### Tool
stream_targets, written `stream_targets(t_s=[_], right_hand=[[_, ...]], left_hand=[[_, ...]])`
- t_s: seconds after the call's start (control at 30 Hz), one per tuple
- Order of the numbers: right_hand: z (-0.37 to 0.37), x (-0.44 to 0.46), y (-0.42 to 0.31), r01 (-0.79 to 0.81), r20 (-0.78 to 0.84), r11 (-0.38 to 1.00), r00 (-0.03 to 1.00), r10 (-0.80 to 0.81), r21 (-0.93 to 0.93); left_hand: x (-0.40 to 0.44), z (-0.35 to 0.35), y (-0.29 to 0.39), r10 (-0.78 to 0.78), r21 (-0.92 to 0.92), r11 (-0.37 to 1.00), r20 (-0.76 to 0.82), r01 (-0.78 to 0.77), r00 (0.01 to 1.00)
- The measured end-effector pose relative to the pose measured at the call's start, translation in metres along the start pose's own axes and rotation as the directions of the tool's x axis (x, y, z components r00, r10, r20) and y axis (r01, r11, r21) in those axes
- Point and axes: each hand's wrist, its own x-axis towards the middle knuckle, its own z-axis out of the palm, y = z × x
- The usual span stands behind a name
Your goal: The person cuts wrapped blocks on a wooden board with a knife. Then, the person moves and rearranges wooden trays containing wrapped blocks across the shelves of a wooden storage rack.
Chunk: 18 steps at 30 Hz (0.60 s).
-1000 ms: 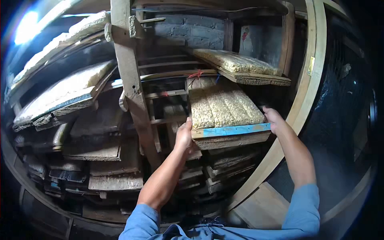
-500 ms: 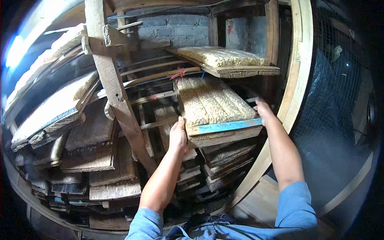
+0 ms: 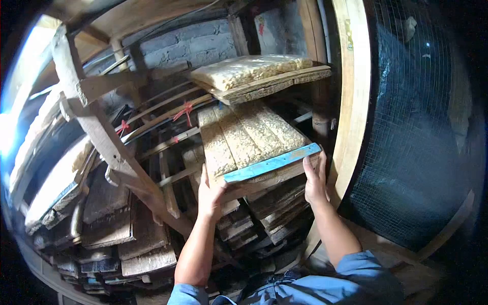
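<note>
A wooden tray (image 3: pixel 274 163) with a blue front strip carries a pale, grainy slab (image 3: pixel 249 134) scored lengthwise, which looks like tempeh. My left hand (image 3: pixel 209 197) grips the tray's front left corner, thumb on the near side. At the front right corner, my right hand (image 3: pixel 316 180) is closed around the edge, its thumb on the front face. The tray slopes a little, its right end higher in view. The fingers under it are partly hidden.
Just above and behind lies another board (image 3: pixel 277 87) with a similar slab (image 3: pixel 249 71). A slanting wooden post (image 3: pixel 114 145) stands left. Stacked boards (image 3: pixel 147 260) fill the lower left. A pale upright beam (image 3: pixel 353 96) and wire mesh (image 3: pixel 406 168) border the right.
My right hand has moved from the tray's right side to its front right corner. The tray has tilted, and the whole view has shifted. My left hand keeps its corner.
</note>
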Motion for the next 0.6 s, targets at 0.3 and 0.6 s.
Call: stream_targets(t_s=[0.3, 0.6], right_hand=[[0.014, 0.032, 0.014, 0.010, -0.207, 0.994, 0.978, -0.032, -0.108], [0.020, 0.066, 0.008, -0.038, -0.423, 0.998, 0.906, 0.017, -0.041]], left_hand=[[0.005, 0.026, 0.009, -0.008, 0.044, 0.999, -0.082, 0.012, 0.997], [0.027, 0.055, -0.015, 0.039, 0.019, 0.999, -0.129, -0.037, 0.991]])
